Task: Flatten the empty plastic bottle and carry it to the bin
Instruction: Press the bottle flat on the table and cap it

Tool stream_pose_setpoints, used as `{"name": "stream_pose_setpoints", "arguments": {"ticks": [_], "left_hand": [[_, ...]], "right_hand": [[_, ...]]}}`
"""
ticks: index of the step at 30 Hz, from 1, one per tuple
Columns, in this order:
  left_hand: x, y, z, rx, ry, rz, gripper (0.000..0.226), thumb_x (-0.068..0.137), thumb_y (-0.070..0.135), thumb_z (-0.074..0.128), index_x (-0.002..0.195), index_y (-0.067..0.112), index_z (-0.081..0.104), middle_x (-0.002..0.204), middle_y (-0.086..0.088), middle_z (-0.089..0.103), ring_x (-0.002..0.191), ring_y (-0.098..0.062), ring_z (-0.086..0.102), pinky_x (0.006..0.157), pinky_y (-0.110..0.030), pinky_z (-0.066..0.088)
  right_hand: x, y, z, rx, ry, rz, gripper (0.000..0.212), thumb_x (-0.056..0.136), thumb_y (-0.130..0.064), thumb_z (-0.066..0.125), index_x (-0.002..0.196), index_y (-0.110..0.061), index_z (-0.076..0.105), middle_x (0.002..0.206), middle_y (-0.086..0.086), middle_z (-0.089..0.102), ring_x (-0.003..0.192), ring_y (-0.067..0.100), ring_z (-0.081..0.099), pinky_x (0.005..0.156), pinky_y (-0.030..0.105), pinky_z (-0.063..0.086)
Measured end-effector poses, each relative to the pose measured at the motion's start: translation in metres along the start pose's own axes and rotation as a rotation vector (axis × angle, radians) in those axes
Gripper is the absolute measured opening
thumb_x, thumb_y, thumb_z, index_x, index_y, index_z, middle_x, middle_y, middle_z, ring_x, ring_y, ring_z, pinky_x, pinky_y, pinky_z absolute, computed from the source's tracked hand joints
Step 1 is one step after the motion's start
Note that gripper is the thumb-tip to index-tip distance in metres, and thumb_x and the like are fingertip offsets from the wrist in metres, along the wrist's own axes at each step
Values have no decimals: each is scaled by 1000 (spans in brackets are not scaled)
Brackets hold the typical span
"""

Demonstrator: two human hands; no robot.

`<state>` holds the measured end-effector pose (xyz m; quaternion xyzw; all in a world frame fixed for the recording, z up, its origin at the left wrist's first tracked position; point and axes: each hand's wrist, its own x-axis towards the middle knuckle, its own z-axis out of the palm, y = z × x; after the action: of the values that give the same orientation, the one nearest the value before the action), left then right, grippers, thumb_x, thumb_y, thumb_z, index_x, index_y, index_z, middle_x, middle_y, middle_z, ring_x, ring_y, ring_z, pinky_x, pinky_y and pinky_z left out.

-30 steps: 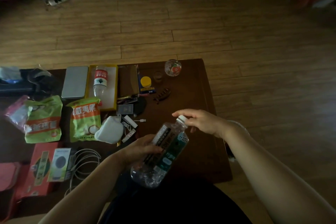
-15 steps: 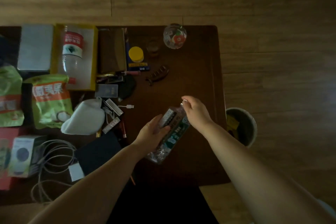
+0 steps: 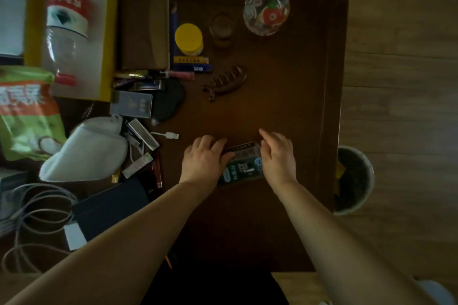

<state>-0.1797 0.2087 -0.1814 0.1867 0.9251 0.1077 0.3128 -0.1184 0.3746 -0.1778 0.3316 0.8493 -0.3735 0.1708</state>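
A clear plastic bottle (image 3: 241,163) with a dark green label lies on the dark wooden table (image 3: 285,96), pressed between both hands. My left hand (image 3: 204,158) grips its left side with the fingers curled over the top. On the bottle's right side rests my right hand (image 3: 277,156), fingers arched over it. Only the labelled middle of the bottle shows; its cap and base are hidden. A round bin (image 3: 354,181) stands on the floor just off the table's right edge.
Clutter fills the table's left half: a second bottle with a red label (image 3: 67,22) on a yellow box, green snack bags (image 3: 24,111), a white pouch (image 3: 86,151), cables (image 3: 32,218). A yellow-lidded jar (image 3: 188,38), a hair claw (image 3: 226,83) and a glass bowl (image 3: 267,8) lie farther back.
The bottle has come down from a tilted hold in the air to lie on the table. Both hands now press on it from the sides. The view has tipped downward, showing the bin.
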Motion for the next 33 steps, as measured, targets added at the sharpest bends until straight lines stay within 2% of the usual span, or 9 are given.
{"name": "stream_pose_setpoints", "arguments": {"ticks": [3, 6, 10, 13, 17, 19, 21, 28, 33], "left_hand": [[-7, 7, -1, 45, 41, -11, 60, 88, 54, 21, 128, 21, 51, 125, -5, 57, 118, -26, 51, 100, -45, 41], [-15, 9, 1, 91, 87, 9, 57, 90, 52, 21, 120, 20, 57, 118, -4, 63, 110, -26, 57, 97, -47, 43], [-17, 9, 10, 143, 147, 42, 48, 92, 48, 27, 117, 23, 59, 111, 1, 67, 107, -23, 59, 97, -48, 42], [-16, 6, 16, 146, 163, 57, 45, 93, 46, 27, 119, 24, 56, 115, 3, 66, 112, -22, 54, 103, -49, 36], [-16, 4, 21, 164, 172, 93, 44, 85, 38, 42, 125, 22, 45, 122, 1, 59, 119, -22, 47, 106, -50, 32], [-17, 4, 22, 172, 169, 102, 57, 77, 36, 54, 130, 19, 41, 126, 0, 56, 121, -22, 44, 109, -48, 29], [-19, 3, 24, 167, 174, 117, 64, 75, 37, 57, 133, 17, 39, 129, -2, 55, 123, -22, 43, 109, -43, 21], [-22, 3, 27, 145, 206, 125, 62, 82, 42, 39, 135, 11, 37, 132, -9, 56, 126, -23, 41, 108, -41, 25], [-16, 1, 30, 163, 171, 80, 67, 80, 44, 39, 138, 10, 34, 137, -11, 52, 131, -25, 39, 108, -41, 23]], "right_hand": [[-6, 6, -1, 37, 36, 11, 38, 98, -27, 42, 136, -30, 50, 139, -6, 46, 132, 11, 35, 107, 35, 36], [-8, 5, 0, 49, 35, 14, 38, 99, -26, 42, 136, -28, 50, 142, -5, 46, 134, 12, 34, 110, 40, 35], [-9, -9, 4, -161, 136, -65, 39, 96, -34, 38, 128, -21, 58, 136, -1, 53, 131, 16, 42, 110, 41, 34], [-4, -32, 14, -293, 210, -287, 34, 94, -28, 43, 118, -17, 64, 128, 2, 59, 126, 20, 49, 105, 41, 41], [4, -55, 36, -297, 109, -494, 25, 90, -15, 53, 110, -10, 68, 117, 6, 66, 118, 24, 56, 95, 38, 49], [5, -56, 41, -301, 81, -489, 27, 90, -16, 49, 108, -9, 67, 110, 6, 68, 112, 24, 59, 87, 37, 53], [5, -56, 42, -313, 88, -482, 29, 89, -20, 44, 104, -11, 67, 103, 5, 69, 104, 23, 61, 81, 35, 54], [5, -50, 50, -340, 170, -541, 21, 90, -25, 46, 95, -17, 64, 92, -1, 68, 93, 18, 63, 69, 32, 52], [12, -52, 60, -345, 198, -510, 20, 90, -25, 45, 93, -17, 64, 87, -2, 68, 86, 17, 64, 65, 32, 50]]}}
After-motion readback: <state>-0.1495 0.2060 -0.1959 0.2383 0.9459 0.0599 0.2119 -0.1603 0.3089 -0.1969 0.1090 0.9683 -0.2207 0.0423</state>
